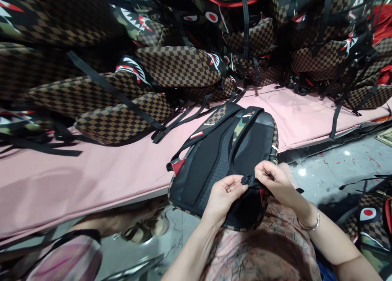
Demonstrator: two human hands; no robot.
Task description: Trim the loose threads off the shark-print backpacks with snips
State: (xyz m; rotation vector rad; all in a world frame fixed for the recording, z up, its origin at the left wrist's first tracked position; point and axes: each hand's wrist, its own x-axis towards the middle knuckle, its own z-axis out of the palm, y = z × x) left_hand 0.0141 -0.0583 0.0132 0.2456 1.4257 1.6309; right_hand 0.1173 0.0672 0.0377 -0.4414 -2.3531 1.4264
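Observation:
A black backpack (211,162) lies back side up, partly on the pink table and partly over my lap, with its padded mesh back panel and shoulder straps showing. Near its lower right part, my left hand (228,191) pinches a bunched black strap (249,181) between thumb and fingers. Just right of it, my right hand (274,177) is closed at the other end of the same strap, fingertips drawn together. The detail between the fingers is small and dark, so any buckle there cannot be made out. A bracelet circles my right wrist.
Stacked checkered backpacks (180,66) with shark-mouth prints line the back of the pink table (122,175), loose straps trailing forward. More bags (372,219) lie at the lower right. Scraps litter the grey floor (346,162). Part of another person's leg and a sandal (137,234) show below the table.

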